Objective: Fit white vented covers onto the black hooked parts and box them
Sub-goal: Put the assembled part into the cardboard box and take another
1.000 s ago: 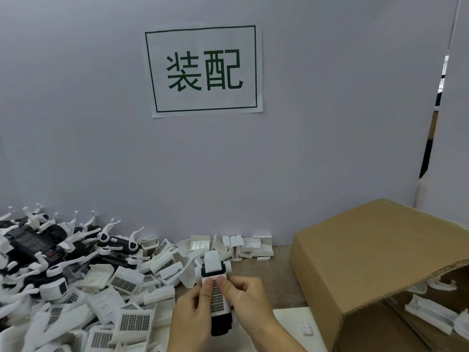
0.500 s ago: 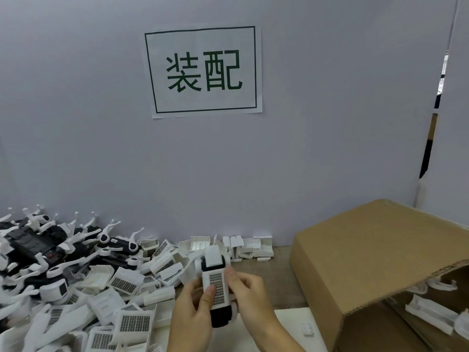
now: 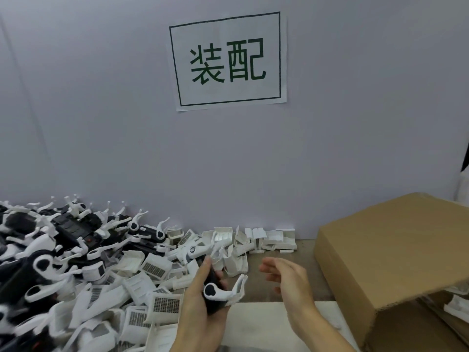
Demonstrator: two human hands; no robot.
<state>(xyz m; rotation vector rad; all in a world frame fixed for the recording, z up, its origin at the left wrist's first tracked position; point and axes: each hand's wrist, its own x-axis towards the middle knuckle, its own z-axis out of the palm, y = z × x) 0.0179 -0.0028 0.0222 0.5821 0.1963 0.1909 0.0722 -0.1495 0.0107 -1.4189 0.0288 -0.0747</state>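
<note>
My left hand (image 3: 200, 306) grips a black hooked part (image 3: 215, 292) turned on its side, its white hook pointing right. My right hand (image 3: 289, 283) hovers just right of it, fingers spread and holding nothing. A heap of black hooked parts (image 3: 63, 237) fills the left of the table. Loose white vented covers (image 3: 162, 304) lie in front of that heap and along the wall. The cardboard box (image 3: 396, 250) stands at the right with its flap raised; white parts (image 3: 456, 306) show inside it.
A white sheet (image 3: 256, 323) lies on the wooden table under my hands. A grey partition wall with a printed sign (image 3: 228, 62) closes off the back. More white covers (image 3: 276, 240) line the wall's foot.
My right hand has let go of the part and moved off to the right. My left hand has turned the part from upright to sideways, hook to the right.
</note>
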